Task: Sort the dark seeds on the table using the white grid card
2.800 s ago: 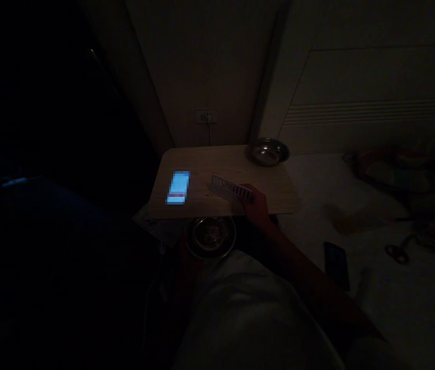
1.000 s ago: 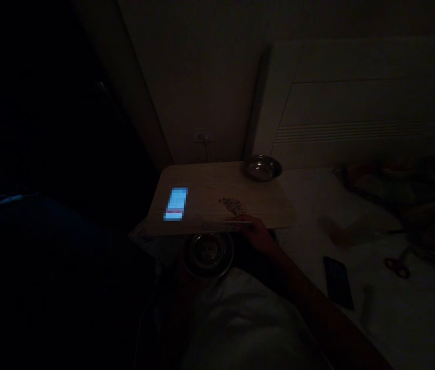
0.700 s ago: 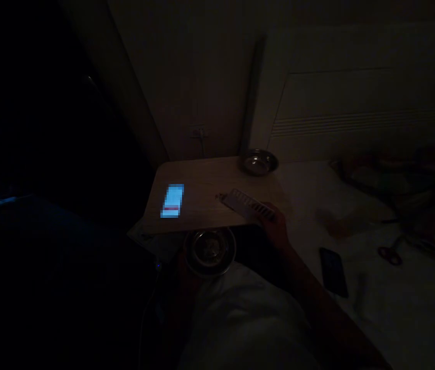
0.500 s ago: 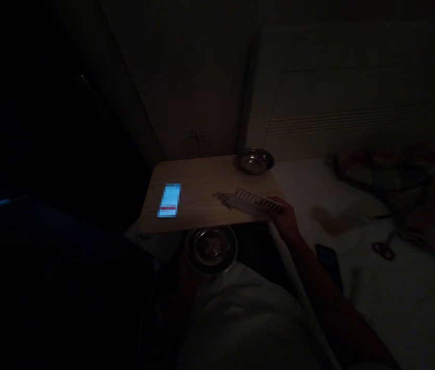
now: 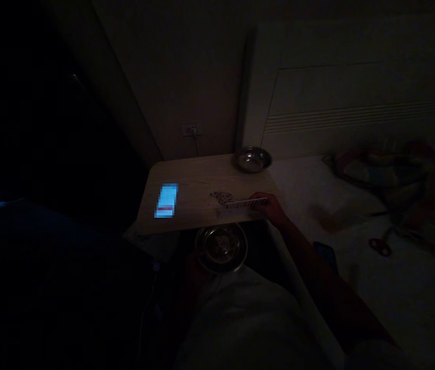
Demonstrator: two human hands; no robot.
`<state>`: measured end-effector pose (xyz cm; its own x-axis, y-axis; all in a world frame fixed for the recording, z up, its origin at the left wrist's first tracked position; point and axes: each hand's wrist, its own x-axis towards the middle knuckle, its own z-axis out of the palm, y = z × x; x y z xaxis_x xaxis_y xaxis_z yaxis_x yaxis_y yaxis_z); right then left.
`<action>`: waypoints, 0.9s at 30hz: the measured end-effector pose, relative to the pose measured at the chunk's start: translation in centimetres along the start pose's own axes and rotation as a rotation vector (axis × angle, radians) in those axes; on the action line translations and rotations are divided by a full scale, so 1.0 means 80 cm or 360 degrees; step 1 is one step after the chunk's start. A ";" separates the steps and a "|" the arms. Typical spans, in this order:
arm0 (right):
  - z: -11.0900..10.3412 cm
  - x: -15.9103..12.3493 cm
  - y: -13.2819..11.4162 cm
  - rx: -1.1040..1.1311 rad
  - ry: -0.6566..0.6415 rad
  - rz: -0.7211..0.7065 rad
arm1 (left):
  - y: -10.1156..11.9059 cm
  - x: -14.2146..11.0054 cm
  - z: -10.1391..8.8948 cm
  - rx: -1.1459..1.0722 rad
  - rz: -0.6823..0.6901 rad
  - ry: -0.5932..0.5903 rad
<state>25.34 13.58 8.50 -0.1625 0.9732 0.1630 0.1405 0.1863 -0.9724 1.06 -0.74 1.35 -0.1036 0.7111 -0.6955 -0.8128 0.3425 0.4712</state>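
Observation:
In dim light, my right hand (image 5: 270,208) grips a white slotted plastic piece (image 5: 238,205) at its right end. That piece is tilted on its long edge above the near part of a pale wooden tabletop (image 5: 190,177). Small dark bits (image 5: 220,197) lie scattered on the wood just beyond it. My left hand (image 5: 197,264), mostly lost in shadow, holds a round metal bowl (image 5: 240,257) from the left, just below the table's near edge. Some small bits seem to lie inside this bowl, though darkness hides what they are.
A second metal bowl (image 5: 253,160) stands at the table's far right corner. A lit phone (image 5: 166,200) lies at the left. On the white bed to the right are scissors (image 5: 380,246), a dark phone (image 5: 324,255) and a bundled cloth item (image 5: 387,167). A plugged socket (image 5: 191,129) is behind.
My right hand has moved slightly left, turning the slotted piece from lying flatter onto its edge, nearer the table's front. More dark bits show. The held bowl has shifted right.

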 end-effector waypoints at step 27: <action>0.037 -0.017 -0.006 0.0008 0.0743 -0.0072 | -0.001 0.004 0.016 0.0063 -0.0197 -0.0156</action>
<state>22.57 11.77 8.24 0.2889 0.9208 0.2621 0.1388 0.2306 -0.9631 1.80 0.23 1.80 0.0541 0.7176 -0.6943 -0.7923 0.4541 0.4075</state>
